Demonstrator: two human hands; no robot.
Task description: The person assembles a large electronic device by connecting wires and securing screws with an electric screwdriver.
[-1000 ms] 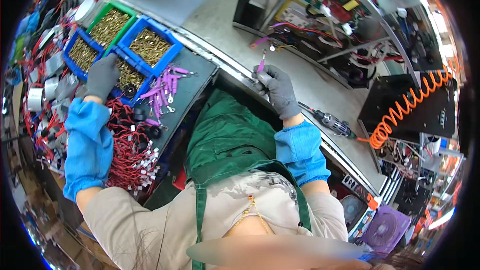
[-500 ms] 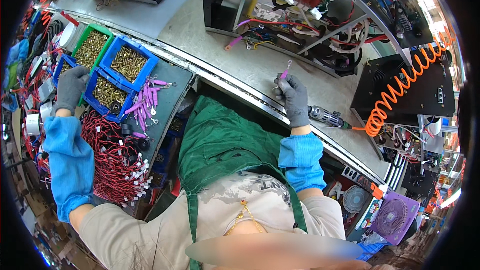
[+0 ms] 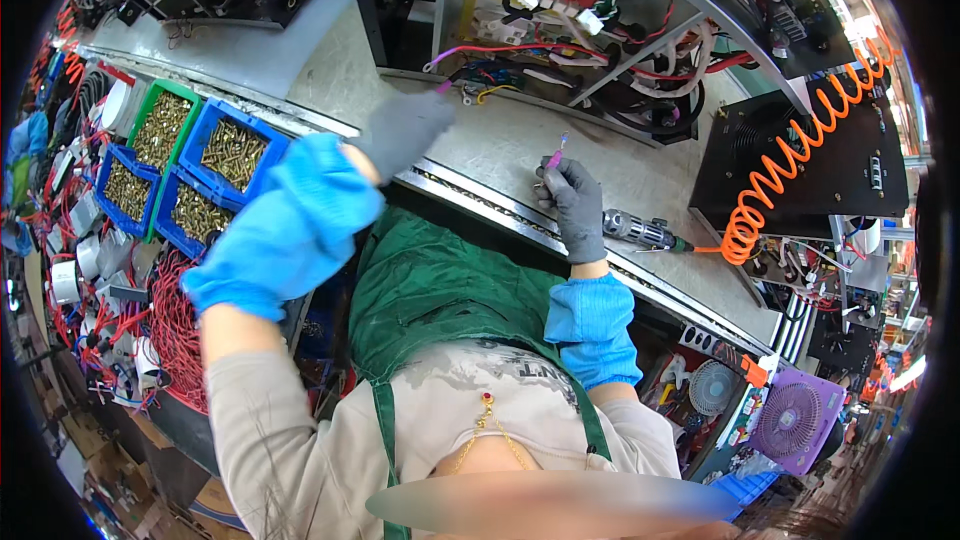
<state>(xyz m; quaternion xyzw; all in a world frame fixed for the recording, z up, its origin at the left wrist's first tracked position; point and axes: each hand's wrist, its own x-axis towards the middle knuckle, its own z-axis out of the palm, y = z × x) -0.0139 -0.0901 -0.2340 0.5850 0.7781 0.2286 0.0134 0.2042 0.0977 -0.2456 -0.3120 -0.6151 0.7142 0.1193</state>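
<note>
My right hand point(image 3: 573, 202), in a grey glove, is closed around a small purple-sleeved ring terminal point(image 3: 555, 157) whose metal tip points away from me. My left hand point(image 3: 405, 133), gloved too, is smeared by motion over the edge of the metal bench point(image 3: 500, 130). Its fingertips are close to a purple-sleeved cable end point(image 3: 445, 87) hanging out of an open electrical unit point(image 3: 560, 25); whether they touch it or hold anything does not show. Beside my right wrist lies an air screwdriver point(image 3: 640, 231).
Blue bins point(image 3: 232, 152) and a green bin point(image 3: 160, 125) full of brass-coloured screws stand at left. Red wire bundles point(image 3: 178, 315) lie nearer me. An orange coiled air hose point(image 3: 755, 220) runs up past a black panelled unit point(image 3: 820, 170). A purple fan point(image 3: 797, 420) is at lower right.
My left hand has swung from the screw bins rightward to the bench near the open unit. My right hand has shifted slightly, still holding the ring terminal.
</note>
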